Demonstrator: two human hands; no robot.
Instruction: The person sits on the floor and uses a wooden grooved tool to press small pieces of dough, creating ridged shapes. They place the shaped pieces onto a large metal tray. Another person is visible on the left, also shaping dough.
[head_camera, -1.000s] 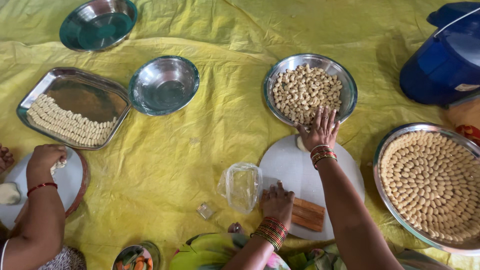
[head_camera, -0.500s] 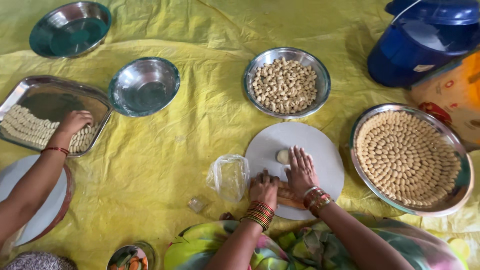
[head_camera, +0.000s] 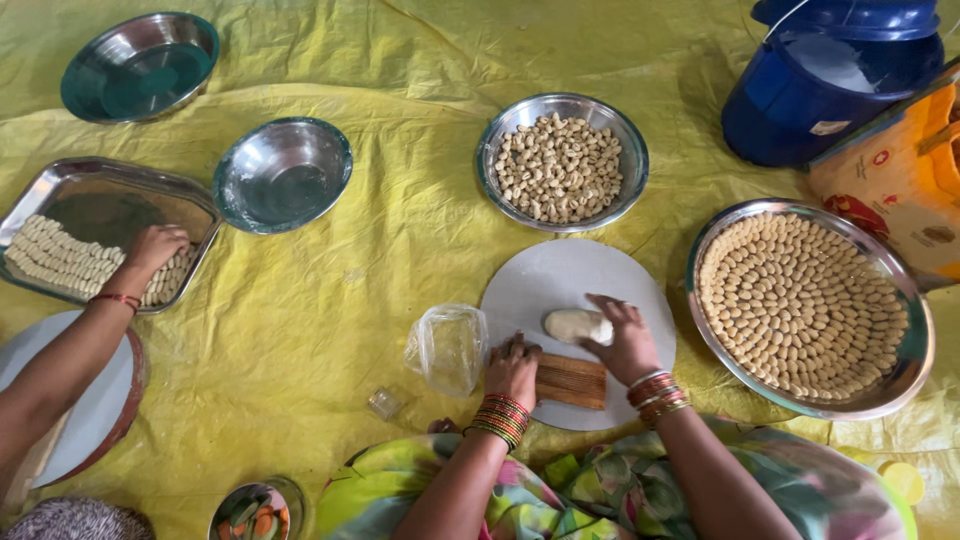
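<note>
Right hand (head_camera: 625, 340), fingers curled over a dough lump (head_camera: 575, 325); left hand (head_camera: 512, 368), fingers together, presses the ridged wooden board (head_camera: 570, 381). Round tray (head_camera: 900, 375) beyond the right fingers nearly filled with shaped pieces; one lump unshaped.

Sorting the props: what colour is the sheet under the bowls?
Yellow, a crinkled sheet, seen clearly in the head view.

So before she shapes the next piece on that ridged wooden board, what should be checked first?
1. Pale dough lump under right hand: ok.
2. Ridged wooden board steadied by left hand: ok.
3. Round white board has bare space: ok.
4. Large round steel tray of arranged pieces has room left: not ok, nearly full.
5. Other person's hand stays at the rectangular steel tray, apart: ok.
6. Dough's stickiness: cannot tell.
</note>
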